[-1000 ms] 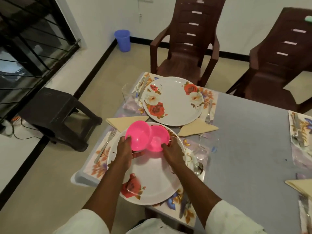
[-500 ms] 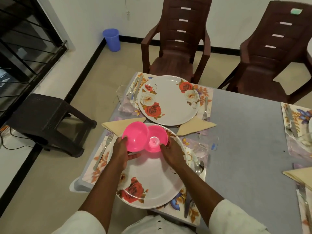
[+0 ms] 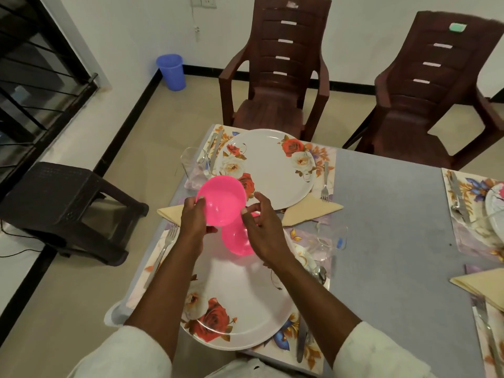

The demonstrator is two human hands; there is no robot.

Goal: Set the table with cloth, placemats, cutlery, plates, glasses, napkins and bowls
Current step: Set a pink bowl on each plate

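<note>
Cloth, mats, cutlery, plates, glasses, napkins are looking done; bowls are going out now. Left hand point(image 3: 194, 220) is gripping a pink bowl point(image 3: 222, 199) above the near plate point(image 3: 240, 309); right hand point(image 3: 262, 227), fingers loose, is hovering over the second bowl point(image 3: 238, 241).

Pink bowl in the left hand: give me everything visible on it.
The upper pink bowl is bright, glossy, slightly see-through, apparently plastic, round with a plain rim. It is tilted, its hollow facing the camera, raised above the near plate and overlapping the far plate's edge in view. The left hand grips its left rim, thumb inside. The right hand is beside it, fingers spread; whether they touch it is unclear. A second pink bowl sits just below, partly hidden.
</note>
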